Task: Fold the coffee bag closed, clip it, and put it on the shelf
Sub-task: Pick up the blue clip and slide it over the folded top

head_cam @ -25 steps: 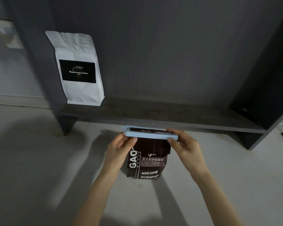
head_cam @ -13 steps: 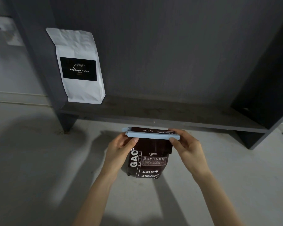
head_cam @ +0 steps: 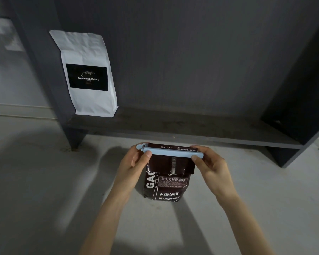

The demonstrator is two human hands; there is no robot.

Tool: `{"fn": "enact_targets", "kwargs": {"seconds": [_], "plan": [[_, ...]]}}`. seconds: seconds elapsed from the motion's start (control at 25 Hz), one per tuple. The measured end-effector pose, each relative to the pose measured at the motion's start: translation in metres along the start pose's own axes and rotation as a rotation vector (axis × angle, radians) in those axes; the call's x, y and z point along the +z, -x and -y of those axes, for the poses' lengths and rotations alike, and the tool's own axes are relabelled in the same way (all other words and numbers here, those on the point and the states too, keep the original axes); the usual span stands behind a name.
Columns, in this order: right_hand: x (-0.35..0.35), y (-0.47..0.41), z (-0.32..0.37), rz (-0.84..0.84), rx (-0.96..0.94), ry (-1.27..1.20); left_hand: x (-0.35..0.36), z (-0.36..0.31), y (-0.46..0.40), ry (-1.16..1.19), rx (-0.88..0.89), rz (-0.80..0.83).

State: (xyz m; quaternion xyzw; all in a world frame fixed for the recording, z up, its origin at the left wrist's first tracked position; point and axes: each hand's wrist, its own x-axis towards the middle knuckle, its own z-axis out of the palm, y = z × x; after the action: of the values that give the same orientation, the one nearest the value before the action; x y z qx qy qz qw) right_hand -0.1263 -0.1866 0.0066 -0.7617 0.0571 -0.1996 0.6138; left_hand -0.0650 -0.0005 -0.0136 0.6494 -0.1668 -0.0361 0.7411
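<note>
A white coffee bag (head_cam: 87, 74) is leaning upright at the left end of the shelf (head_cam: 173, 126), leaving the board to its right free. On the floor in front, the left hand (head_cam: 134, 162) is pinching the hinge end of the pale blue clip (head_cam: 170, 152) across the folded top of the dark coffee bag (head_cam: 166, 183), while the right hand (head_cam: 212, 166) is pinching the far end. The bag is looking soft, crinkly and fairly full, so gripping its body below the clip seems safest.

shelf (head_cam: 173, 126): open right of white bag (head_cam: 87, 74) | left end blocked
</note>
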Motion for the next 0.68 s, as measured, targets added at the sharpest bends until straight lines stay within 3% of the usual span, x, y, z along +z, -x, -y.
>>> {"fn": "enact_targets", "kwargs": {"seconds": [0.68], "plan": [[-0.0014, 0.0029, 0.0010, -0.001, -0.007, 0.006, 0.0088, 0.0026, 0.0016, 0.062, 0.006, -0.068]]}}
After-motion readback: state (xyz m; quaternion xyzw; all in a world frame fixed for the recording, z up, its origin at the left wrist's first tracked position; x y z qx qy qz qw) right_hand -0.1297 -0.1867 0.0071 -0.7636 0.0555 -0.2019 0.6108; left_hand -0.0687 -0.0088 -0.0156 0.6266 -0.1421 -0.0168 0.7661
